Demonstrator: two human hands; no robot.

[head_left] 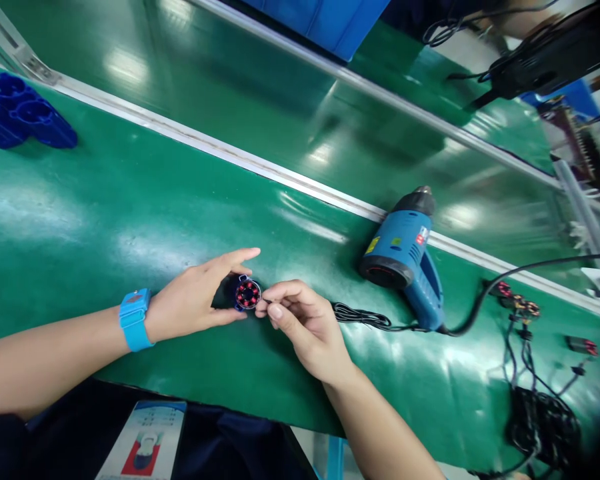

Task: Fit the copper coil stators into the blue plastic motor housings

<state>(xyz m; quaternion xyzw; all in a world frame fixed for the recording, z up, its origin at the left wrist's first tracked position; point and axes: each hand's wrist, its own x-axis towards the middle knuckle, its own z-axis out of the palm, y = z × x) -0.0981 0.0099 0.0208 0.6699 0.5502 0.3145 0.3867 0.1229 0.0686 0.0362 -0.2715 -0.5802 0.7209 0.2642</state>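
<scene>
My left hand (193, 297), with a blue wrist strap (135, 319), curls around a small dark-blue plastic housing (240, 303); the thumb is at its near side and the index finger points past it. A round motor coil core (249, 293) with red windings sits in the housing's mouth, facing up. My right hand (305, 327) meets it from the right, thumb and fingers pinched on a thin black cable by the core's rim. The cable's bundled length (363, 316) emerges beyond the right hand; the part under the hand is hidden.
A blue heat gun (405, 250) lies right of my hands, its cord (480, 303) running right. Wired coil cores (525, 307) and coiled cables (543, 420) lie at the right. Blue plastic housings (35, 113) stand far left. A metal rail (205, 143) crosses the green table (130, 187).
</scene>
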